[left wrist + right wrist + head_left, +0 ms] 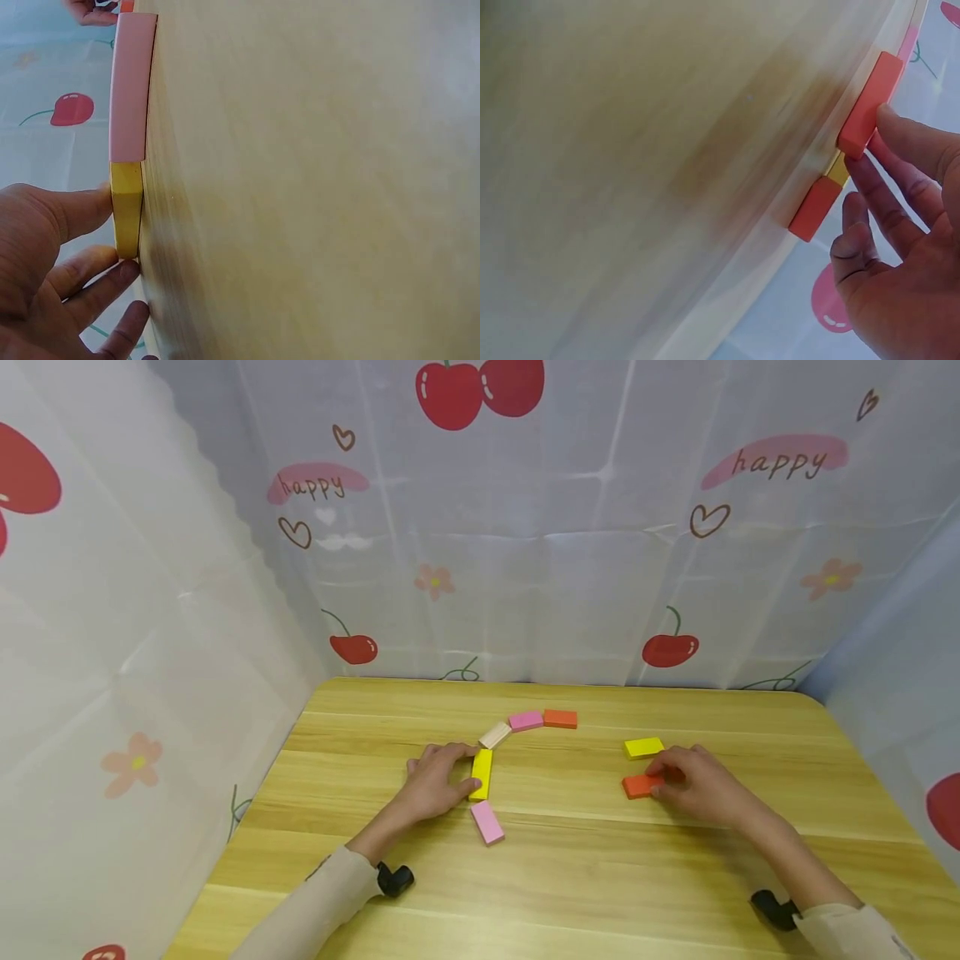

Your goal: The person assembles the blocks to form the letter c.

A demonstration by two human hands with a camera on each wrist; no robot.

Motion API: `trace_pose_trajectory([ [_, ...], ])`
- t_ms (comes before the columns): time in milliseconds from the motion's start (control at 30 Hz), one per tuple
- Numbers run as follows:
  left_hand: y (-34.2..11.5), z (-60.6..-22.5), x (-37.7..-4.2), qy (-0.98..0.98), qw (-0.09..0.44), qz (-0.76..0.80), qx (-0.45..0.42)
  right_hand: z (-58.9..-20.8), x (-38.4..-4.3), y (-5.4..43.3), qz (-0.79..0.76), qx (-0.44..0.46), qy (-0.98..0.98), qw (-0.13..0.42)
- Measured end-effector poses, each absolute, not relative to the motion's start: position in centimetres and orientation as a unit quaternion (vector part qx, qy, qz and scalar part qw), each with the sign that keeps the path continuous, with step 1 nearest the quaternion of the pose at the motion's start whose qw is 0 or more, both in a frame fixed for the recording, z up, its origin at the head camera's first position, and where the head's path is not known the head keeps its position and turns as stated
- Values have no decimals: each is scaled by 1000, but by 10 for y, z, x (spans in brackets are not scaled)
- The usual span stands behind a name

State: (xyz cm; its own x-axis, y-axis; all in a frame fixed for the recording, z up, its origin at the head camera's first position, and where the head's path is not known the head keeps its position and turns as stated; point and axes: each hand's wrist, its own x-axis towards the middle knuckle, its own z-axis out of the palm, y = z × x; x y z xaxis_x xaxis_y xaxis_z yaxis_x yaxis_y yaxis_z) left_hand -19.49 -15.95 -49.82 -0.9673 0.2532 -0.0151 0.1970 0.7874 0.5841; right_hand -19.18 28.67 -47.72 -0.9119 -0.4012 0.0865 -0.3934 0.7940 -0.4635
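Observation:
My left hand pinches a yellow block between thumb and fingertips. Beyond that block a plain wood block, a pink block and an orange block curve away to the right. Nearer me lies a light pink block, angled away from the yellow one's end. On the right, my right hand holds another orange block by its right end, thumb and fingers on it. Behind it lies a second yellow block. A further orange block shows past the fingers in the right wrist view.
Everything rests on a wood-grain table. A pale curtain printed with cherries, hearts and flowers rises behind the table's far edge, and similar sheets hang at both sides. Dark wrist cameras sit close above the tabletop.

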Motion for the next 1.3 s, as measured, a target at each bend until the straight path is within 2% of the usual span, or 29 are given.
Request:
trace_pose_trajectory([
  [700, -159, -499, -195, 943, 48, 307, 122, -474, -184, 276, -256, -243, 935, 35],
  [1300, -161, -501, -195, 944, 46, 303, 125, -474, -178, 268, -278, -263, 921, 81],
])
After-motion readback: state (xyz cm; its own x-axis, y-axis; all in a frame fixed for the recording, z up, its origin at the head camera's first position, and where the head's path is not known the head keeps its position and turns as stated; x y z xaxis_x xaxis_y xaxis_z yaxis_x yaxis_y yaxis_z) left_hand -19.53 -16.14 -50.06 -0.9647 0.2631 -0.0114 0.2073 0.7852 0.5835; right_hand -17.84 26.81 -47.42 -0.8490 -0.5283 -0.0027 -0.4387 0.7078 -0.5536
